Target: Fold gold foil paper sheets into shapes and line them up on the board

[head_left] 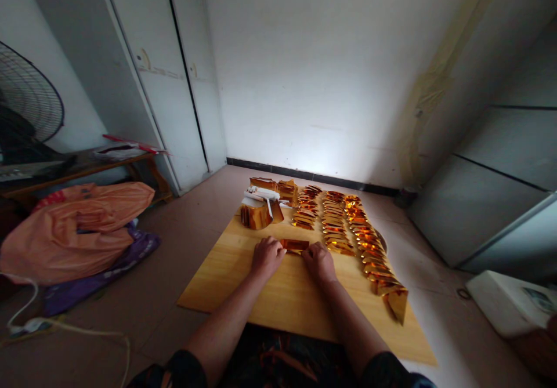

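Between my two hands, a small sheet of shiny gold foil paper (295, 245) is stretched sideways just over the wooden board (270, 295). My left hand (267, 257) is closed on its left end, and my right hand (320, 261) pinches the right end. Beyond my right hand stand rows of folded gold foil pieces (334, 225), with a longer row (369, 249) along the board's right side. A curved stack of gold foil sheets (255, 216) lies past my left hand, with a crumpled white wrapper (261, 194) on top.
An orange plastic bag (78, 225) and a purple bag (100, 275) lie on the floor at left, near a pale cord (87, 329). A fan (30, 98) stands on a low wooden bench (78, 176). At right is a white box (509, 304).
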Motion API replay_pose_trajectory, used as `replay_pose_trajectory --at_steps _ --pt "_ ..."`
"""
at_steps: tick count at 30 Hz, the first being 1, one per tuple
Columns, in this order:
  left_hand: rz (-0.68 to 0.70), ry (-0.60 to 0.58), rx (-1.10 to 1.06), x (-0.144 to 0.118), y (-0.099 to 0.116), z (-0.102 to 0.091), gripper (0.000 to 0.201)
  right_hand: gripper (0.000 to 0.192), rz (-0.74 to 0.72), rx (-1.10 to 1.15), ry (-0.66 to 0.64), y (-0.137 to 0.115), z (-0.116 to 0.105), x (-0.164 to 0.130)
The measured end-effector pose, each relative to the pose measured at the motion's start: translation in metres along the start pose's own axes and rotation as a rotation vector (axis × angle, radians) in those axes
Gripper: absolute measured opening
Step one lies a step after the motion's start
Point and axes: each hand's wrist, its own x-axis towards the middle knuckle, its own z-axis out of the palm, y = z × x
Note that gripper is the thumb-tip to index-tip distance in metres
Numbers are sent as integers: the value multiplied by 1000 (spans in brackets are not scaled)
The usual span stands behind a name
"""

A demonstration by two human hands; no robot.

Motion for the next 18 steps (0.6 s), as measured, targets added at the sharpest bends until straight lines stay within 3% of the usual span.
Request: replay_pose_trajectory --at_steps 18 --pt "-46 -57 156 6 7 -5 16 12 216 -112 -163 -7 -1 17"
